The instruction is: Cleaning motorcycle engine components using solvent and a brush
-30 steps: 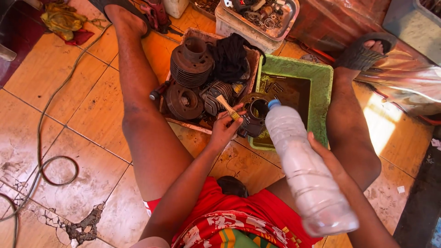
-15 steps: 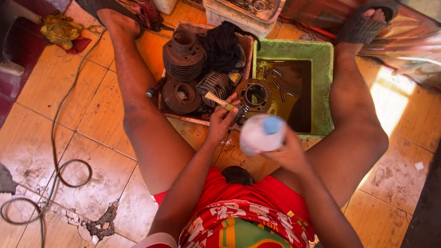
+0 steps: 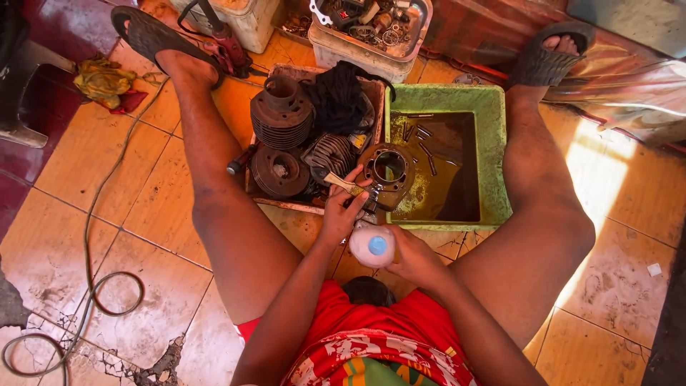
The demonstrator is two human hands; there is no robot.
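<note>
Down low, sitting on the orange tile floor point(image 3: 100, 164) with the left leg point(image 3: 221, 200) and right leg point(image 3: 543, 214) spread wide. Makes a sort of pen, so everything sits between the knees and stays close.

Next biggest, the green tub point(image 3: 494, 157), square, with brown oily liquid point(image 3: 443, 179) and a few small metal bits at the bottom. Set right against the wooden tray point(image 3: 286, 206), sides touching, probably so wet parts cross over without dripping on the floor. Packed full, that tray: dark finned engine cylinders point(image 3: 281, 114) and a black cloth point(image 3: 339, 96) on top. Behind both, a white bin point(image 3: 357, 51) of small parts, near the feet.

Then the round metal part point(image 3: 389, 171), a ring with a big hole, tipped up at the near left corner of the tub. Likely kept there so drips fall back in.

Left hand point(image 3: 341, 211) closed around a small pale brush point(image 3: 341, 184), fingers also touching the round part. Right hand point(image 3: 411, 256) wrapped tight around a clear plastic bottle point(image 3: 371, 245), blue cap pointing up at the camera, just under the round part and close to the belly.

Not much free room: tub rim in front, tray edge to the left, legs on both sides. More open floor past the left leg, apart from a thin cord point(image 3: 89, 236) looping there.
</note>
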